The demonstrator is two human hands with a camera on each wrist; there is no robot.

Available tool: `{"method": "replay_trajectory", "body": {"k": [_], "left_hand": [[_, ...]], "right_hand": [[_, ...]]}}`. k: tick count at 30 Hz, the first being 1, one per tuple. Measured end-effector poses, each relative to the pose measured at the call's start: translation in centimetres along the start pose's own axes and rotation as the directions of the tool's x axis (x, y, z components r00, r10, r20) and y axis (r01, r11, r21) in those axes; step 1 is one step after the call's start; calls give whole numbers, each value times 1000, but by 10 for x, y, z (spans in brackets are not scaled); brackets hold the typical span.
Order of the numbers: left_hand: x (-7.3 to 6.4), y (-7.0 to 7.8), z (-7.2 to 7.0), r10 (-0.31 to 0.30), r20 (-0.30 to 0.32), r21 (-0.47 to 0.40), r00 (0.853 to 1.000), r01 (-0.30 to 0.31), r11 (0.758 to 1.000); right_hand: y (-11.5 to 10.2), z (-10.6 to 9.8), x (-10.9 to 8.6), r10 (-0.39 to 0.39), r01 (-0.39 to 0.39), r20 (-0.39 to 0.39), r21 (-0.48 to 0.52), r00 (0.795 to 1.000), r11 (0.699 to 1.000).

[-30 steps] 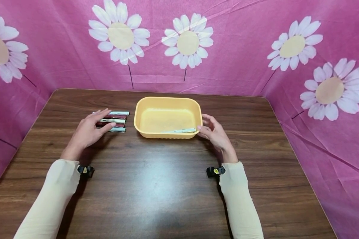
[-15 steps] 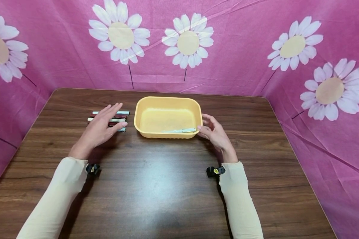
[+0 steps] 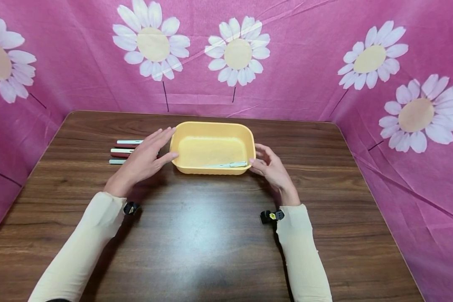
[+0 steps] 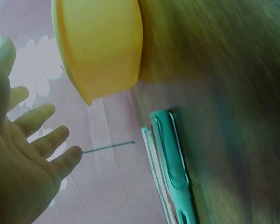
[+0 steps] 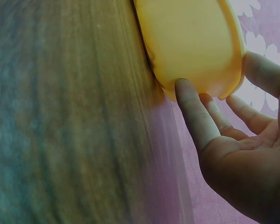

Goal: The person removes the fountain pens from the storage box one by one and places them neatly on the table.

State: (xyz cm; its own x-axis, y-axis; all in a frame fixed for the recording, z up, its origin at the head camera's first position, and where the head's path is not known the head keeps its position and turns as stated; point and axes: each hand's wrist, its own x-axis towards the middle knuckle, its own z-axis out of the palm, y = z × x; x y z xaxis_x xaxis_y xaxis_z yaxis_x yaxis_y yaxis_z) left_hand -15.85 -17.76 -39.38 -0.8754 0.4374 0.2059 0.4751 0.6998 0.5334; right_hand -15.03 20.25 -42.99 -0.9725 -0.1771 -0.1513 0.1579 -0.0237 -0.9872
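A yellow plastic bin [image 3: 211, 171] stands near the back of the table, with one pale green pen [image 3: 234, 165] lying inside along its front wall. My right hand [image 3: 273, 170] holds the bin's right end, thumb at the rim and fingertips against the outer wall [image 5: 196, 51]. At the left end, my left hand [image 3: 145, 157] hovers with straight, spread fingers; the left wrist view has it apart from the bin and holding nothing. Beneath and behind that hand lies a row of several clip pens, pale ones [image 3: 121, 150] and dark red ones [image 3: 119, 155], their right ends hidden in the head view.
The dark wood table [image 3: 196, 251] extends toward me and to both sides. A pink cloth [image 3: 287, 84] printed with white daisies hangs behind and beside it. Each wrist wears a small black camera [image 3: 131, 208].
My left hand has moved right, from above the pens to the bin's left end, uncovering the pens' left ends. The right hand, the bin and its pen stay put.
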Motion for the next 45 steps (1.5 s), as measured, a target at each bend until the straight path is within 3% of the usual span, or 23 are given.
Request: {"method": "replay_trajectory", "body": {"k": [8,17,33,39,45], "left_hand": [[15,11,10,82,43,-45,996,-80,996],[29,20,22,86,111,-134,990,-71,988],[43,31,38,129,197,-133,972,-104,986],[49,39,39,86,262,-153,961,-47,987],[57,38,41,36,312,-191,949,26,981]], "right_hand": [[0,-1,0,0,0,-9,-13,1000,1000],[2,-1,0,-11,11,2,-1,1000,1000],[2,-1,0,-12,12,3,5,1000,1000],[2,-1,0,-8,8,0,-1,1000,1000],[2,-1,1,-11,12,-4,8,1000,1000]]}}
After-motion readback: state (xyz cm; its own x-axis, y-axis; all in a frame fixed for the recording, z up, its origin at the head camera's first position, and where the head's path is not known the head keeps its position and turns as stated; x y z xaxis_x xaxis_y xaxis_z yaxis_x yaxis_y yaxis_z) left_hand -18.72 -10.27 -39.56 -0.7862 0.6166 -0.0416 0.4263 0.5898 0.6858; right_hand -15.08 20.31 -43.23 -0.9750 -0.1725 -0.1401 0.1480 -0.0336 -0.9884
